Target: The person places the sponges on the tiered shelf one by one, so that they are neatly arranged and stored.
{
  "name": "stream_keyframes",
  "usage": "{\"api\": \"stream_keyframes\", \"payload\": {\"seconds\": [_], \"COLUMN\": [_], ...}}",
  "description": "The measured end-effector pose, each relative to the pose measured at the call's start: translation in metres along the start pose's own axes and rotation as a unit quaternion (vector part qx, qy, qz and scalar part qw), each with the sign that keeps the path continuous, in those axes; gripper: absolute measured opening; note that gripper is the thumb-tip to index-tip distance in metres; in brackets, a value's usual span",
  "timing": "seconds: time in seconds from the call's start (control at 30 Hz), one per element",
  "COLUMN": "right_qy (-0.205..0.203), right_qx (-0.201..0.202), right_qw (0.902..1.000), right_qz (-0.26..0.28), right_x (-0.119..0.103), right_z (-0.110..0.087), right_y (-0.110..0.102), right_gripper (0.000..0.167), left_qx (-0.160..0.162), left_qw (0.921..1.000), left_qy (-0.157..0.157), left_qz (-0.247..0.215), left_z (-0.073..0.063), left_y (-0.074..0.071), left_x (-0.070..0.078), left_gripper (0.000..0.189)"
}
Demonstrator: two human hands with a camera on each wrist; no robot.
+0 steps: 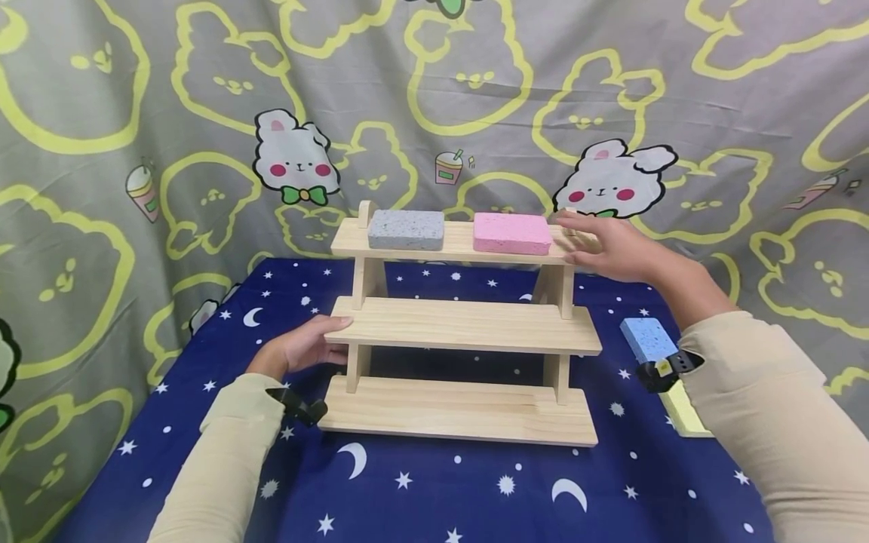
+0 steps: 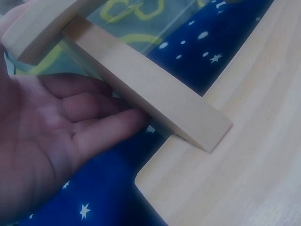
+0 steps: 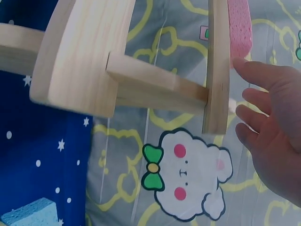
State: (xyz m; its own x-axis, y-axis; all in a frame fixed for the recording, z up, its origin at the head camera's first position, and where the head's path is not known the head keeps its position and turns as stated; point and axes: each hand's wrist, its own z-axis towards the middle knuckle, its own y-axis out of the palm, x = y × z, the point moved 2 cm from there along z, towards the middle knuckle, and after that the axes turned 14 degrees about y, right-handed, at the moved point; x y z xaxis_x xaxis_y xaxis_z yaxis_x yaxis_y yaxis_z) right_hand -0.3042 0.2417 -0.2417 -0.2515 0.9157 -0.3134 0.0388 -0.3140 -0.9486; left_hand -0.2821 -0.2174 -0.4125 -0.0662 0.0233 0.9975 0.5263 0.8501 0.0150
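Note:
A three-tier wooden display stand rises in the middle of the table. My left hand holds the left end of its middle shelf, thumb over the top and fingers underneath. In the left wrist view, the left hand's fingers lie against the side post. On the top shelf, a grey sponge lies at the left and a pink sponge right of centre. My right hand is at that shelf's right end, fingers loosely extended. Its thumb is right by the pink sponge's edge.
To the right of the stand, a blue sponge and a pale yellow sponge lie on the dark blue starry cloth, partly behind the right forearm and wrist camera. A grey patterned curtain hangs close behind.

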Motion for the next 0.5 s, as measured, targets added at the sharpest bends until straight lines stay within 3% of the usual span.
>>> {"api": "stream_keyframes", "payload": {"seconds": [0.33,0.5], "right_qy": [0.04,0.081], "right_qx": [0.008,0.001], "right_qw": [0.9988,0.996], "right_qz": [0.025,0.036], "right_x": [0.028,0.042], "right_z": [-0.019,-0.029], "right_y": [0.004,0.008], "right_gripper": [0.06,0.064], "left_qx": [0.001,0.0], "left_qw": [1.0,1.0], "left_qy": [-0.003,-0.004], "left_qz": [0.007,0.008], "left_z": [0.0,0.0], "left_y": [0.0,0.0], "left_x": [0.0,0.0], "left_gripper": [0.067,0.067]}}
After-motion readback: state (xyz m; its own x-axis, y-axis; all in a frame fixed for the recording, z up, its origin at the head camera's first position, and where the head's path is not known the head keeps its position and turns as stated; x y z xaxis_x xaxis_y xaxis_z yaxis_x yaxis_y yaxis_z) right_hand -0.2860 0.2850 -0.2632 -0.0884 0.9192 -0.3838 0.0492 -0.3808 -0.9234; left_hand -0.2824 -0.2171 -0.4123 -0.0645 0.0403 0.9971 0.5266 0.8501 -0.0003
